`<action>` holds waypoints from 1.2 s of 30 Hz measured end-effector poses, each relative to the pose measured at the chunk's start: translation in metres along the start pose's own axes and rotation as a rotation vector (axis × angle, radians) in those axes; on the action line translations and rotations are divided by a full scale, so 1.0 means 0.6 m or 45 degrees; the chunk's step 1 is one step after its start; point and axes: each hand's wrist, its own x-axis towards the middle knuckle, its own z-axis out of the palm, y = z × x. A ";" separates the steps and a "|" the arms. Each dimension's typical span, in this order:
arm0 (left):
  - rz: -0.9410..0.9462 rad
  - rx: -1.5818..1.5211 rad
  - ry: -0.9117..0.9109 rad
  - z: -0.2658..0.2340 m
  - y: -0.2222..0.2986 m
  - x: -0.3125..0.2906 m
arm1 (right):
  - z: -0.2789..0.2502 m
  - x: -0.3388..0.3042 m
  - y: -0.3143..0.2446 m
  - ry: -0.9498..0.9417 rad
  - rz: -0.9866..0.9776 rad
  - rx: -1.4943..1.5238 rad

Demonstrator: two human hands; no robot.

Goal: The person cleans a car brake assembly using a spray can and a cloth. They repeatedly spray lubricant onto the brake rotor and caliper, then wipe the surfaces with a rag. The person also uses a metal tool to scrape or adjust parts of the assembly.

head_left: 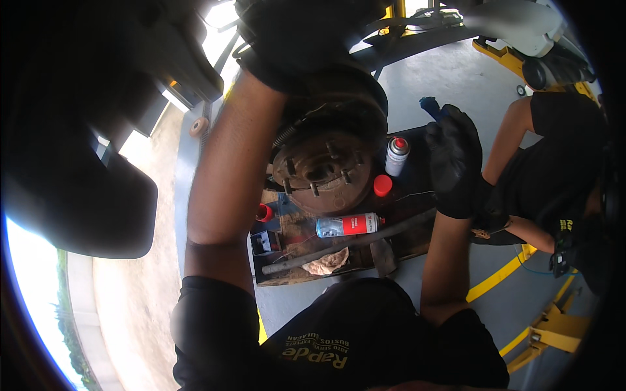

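Note:
My left arm reaches up past a rusty wheel hub with several studs. My gloved left hand is at the top against the dark vehicle underside, its fingers lost in shadow. To the right of the hub is my right hand in a black glove, fingers curled in. A dark blue, crumpled-looking piece sticks out past its fingertips; its kind is unclear. Below the hub, a spray can lies on its side. Another spray can with a red nozzle stands near a loose red cap.
A worn board carries the cans, a long metal bar, a crumpled cloth, a small open box and a red cup-like cap. A co-worker crouches close on the right. Yellow lift parts stand lower right.

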 end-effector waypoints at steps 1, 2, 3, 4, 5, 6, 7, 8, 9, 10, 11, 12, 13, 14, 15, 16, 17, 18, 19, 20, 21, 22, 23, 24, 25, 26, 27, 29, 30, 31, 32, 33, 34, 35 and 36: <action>-0.028 -0.036 -0.031 0.007 -0.008 -0.006 | -0.001 0.000 -0.005 -0.008 -0.004 -0.001; -0.055 -0.070 -0.060 0.014 -0.017 -0.013 | -0.003 0.001 -0.009 -0.019 -0.028 -0.006; -0.080 -0.105 -0.088 0.020 -0.027 -0.017 | -0.005 0.002 -0.012 -0.020 -0.026 -0.011; -0.023 -0.016 -0.014 0.026 -0.035 -0.022 | -0.007 0.005 -0.015 -0.021 -0.039 -0.021; 0.033 0.073 0.058 0.033 -0.041 -0.024 | -0.010 0.007 -0.017 -0.020 -0.049 -0.031; -0.045 -0.037 0.077 0.037 -0.047 -0.024 | -0.011 0.009 -0.017 -0.035 -0.052 -0.029; -0.121 -0.148 0.103 0.039 -0.050 -0.021 | -0.011 0.011 -0.018 -0.049 -0.054 -0.027; -0.333 -0.456 0.072 0.039 -0.052 -0.017 | -0.010 0.013 -0.017 -0.043 -0.056 -0.034; -0.546 -0.763 0.041 0.036 -0.054 -0.012 | -0.007 0.015 -0.016 -0.085 -0.063 -0.022; -0.462 -0.587 0.018 0.030 -0.056 -0.004 | -0.002 0.016 -0.015 -0.108 -0.069 -0.018; -0.376 -0.411 -0.007 0.026 -0.060 0.005 | 0.006 0.018 -0.014 -0.125 -0.080 -0.018; -0.289 -0.238 -0.035 0.017 -0.061 0.017 | 0.016 0.021 -0.012 -0.139 -0.089 -0.060; -0.554 -0.642 -0.350 0.005 -0.069 0.028 | 0.028 0.023 -0.010 -0.145 -0.096 -0.109; -0.815 -1.044 -0.663 -0.025 -0.078 0.059 | 0.042 0.027 -0.009 -0.156 -0.103 -0.159; -0.497 -0.583 -0.534 -0.004 -0.078 0.049 | 0.058 0.031 -0.008 -0.191 -0.130 -0.222; -0.267 -0.059 -0.338 0.008 -0.079 0.045 | 0.075 0.036 -0.006 -0.225 -0.158 -0.285; -0.118 -0.075 -0.223 0.023 -0.087 0.049 | 0.093 0.041 -0.004 -0.261 -0.187 -0.340; 0.030 -0.091 -0.105 0.029 -0.091 0.050 | 0.112 0.046 -0.003 -0.339 -0.183 -0.211; 0.178 -0.105 0.013 0.032 -0.095 0.049 | 0.131 0.051 0.000 -0.379 -0.237 -0.302; 0.013 -0.229 -0.198 0.028 -0.093 0.043 | 0.150 0.055 0.004 -0.410 -0.284 -0.367; -0.352 -0.511 -0.265 0.028 -0.092 0.041 | 0.167 0.058 0.007 -0.441 -0.333 -0.434; -0.714 -0.793 -0.325 0.029 -0.089 0.038 | 0.181 0.059 0.006 -0.409 -0.342 -0.675; -1.078 -1.078 -0.381 0.027 -0.087 0.040 | 0.196 0.064 0.009 -0.473 -0.503 -0.764; -0.790 -1.073 -0.272 0.022 -0.082 0.039 | 0.209 0.072 0.011 -0.538 -0.668 -0.856; -0.906 -1.056 -0.309 0.019 -0.078 0.043 | 0.220 0.078 0.015 -0.599 -0.785 -0.966; -1.025 -1.041 -0.348 0.017 -0.075 0.047 | 0.226 0.080 0.014 -0.590 -0.867 -1.146; -1.145 -1.024 -0.390 0.017 -0.072 0.052 | 0.233 0.083 0.017 -0.604 -0.930 -1.251; -0.760 -0.927 -0.298 0.019 -0.069 0.056 | 0.242 0.088 0.022 -0.645 -1.081 -1.425; -0.572 -0.873 -0.255 0.020 -0.068 0.058 | 0.245 0.089 0.024 -0.665 -1.117 -1.485; -0.723 -0.991 -0.260 0.022 -0.069 0.058 | 0.248 0.091 0.026 -0.681 -1.153 -1.542; -0.872 -1.108 -0.266 0.023 -0.070 0.059 | 0.251 0.091 0.027 -0.698 -1.170 -1.604; -1.019 -1.224 -0.271 0.023 -0.072 0.060 | 0.254 0.091 0.028 -0.697 -1.241 -1.652; -1.117 -1.346 -0.259 0.023 -0.073 0.060 | 0.256 0.091 0.027 -0.700 -1.290 -1.706; -1.071 -1.289 -0.284 0.020 -0.073 0.061 | 0.259 0.091 0.026 -0.700 -1.345 -1.751; -1.022 -1.231 -0.309 0.018 -0.074 0.062 | 0.262 0.092 0.025 -0.711 -1.384 -1.812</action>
